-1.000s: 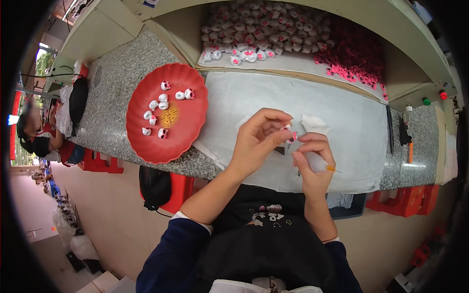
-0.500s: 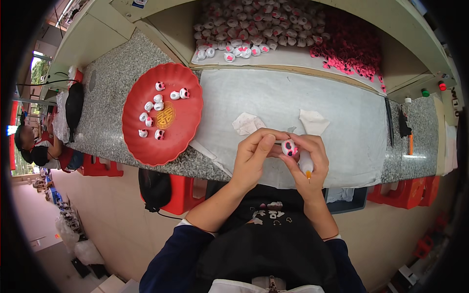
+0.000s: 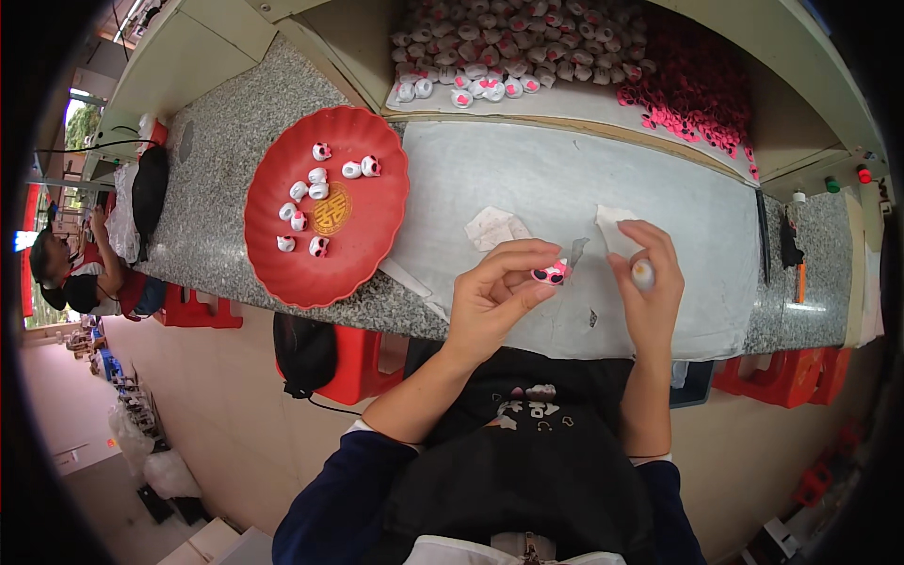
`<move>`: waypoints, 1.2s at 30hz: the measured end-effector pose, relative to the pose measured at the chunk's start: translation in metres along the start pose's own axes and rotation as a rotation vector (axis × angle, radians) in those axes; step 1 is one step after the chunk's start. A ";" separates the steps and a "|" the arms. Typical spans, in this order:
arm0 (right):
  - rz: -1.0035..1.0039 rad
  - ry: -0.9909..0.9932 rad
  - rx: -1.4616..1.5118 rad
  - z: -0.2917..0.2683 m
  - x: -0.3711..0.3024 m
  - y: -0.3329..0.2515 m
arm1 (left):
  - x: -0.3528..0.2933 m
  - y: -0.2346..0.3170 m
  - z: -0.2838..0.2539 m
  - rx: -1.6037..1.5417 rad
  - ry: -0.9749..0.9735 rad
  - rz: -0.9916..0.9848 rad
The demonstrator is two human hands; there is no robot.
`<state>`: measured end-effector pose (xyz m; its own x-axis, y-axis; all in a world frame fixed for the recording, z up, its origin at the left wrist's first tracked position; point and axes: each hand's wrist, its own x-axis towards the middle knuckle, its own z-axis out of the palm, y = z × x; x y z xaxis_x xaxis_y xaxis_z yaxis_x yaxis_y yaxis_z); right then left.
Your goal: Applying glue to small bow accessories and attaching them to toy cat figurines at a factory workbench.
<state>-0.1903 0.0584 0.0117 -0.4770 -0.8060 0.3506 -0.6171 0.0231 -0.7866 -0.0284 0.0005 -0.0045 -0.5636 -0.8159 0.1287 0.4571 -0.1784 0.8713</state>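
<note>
Between the thumb and fingers of my left hand [image 3: 492, 303] is a small white toy head [image 3: 551, 272] with pink and black sunglasses on it. My right hand [image 3: 657, 299], to the right and apart from the left, is curled round a white squeeze bottle [image 3: 643, 275] with a yellow tip. Its thumb and forefinger reach over the near end of a crumpled white tissue [image 3: 612, 220]. Another crumpled tissue [image 3: 495, 229] lies beyond my left hand, on the pale sheet [image 3: 452, 169] that covers the worktop.
To the left, a red scalloped plate [image 3: 273, 254] carries several small white heads. A shelf at the back holds a heap of white heads [image 3: 508, 47] and a pile of pink pieces [image 3: 692, 94]. A person [image 3: 94, 264] sits at the far left. Red stools [image 3: 782, 379] stand below the worktop.
My hands have come apart: the right moved right with the bottle, toward the tissue. The left kept the toy head and turned it. The view has shifted slightly.
</note>
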 end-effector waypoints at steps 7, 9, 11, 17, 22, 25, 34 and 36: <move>0.103 -0.198 -0.276 -0.003 0.008 0.016 | -0.003 0.005 0.003 0.243 0.105 0.095; 0.191 -0.122 0.244 -0.004 0.001 -0.002 | -0.001 0.004 0.003 0.324 0.108 0.109; 0.144 -0.117 0.391 0.012 -0.010 -0.028 | -0.004 0.003 0.002 0.406 0.111 0.119; 0.105 -0.165 0.535 0.038 -0.013 -0.038 | -0.003 -0.001 -0.008 0.526 0.142 0.252; 0.256 -0.011 0.244 -0.003 -0.005 -0.004 | -0.007 0.006 -0.010 0.052 0.084 0.014; 0.120 0.103 0.032 -0.013 0.000 -0.006 | -0.006 0.006 -0.013 -0.088 0.089 -0.046; 0.306 -0.033 0.496 0.017 -0.016 -0.031 | -0.009 0.012 -0.014 -0.126 0.092 -0.054; 0.279 -0.067 0.526 0.022 -0.018 -0.031 | -0.011 0.013 -0.016 -0.093 0.110 -0.032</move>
<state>-0.1487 0.0590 0.0185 -0.5255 -0.8474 0.0758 -0.0735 -0.0436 -0.9963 -0.0053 -0.0022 -0.0021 -0.5024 -0.8635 0.0440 0.5048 -0.2516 0.8258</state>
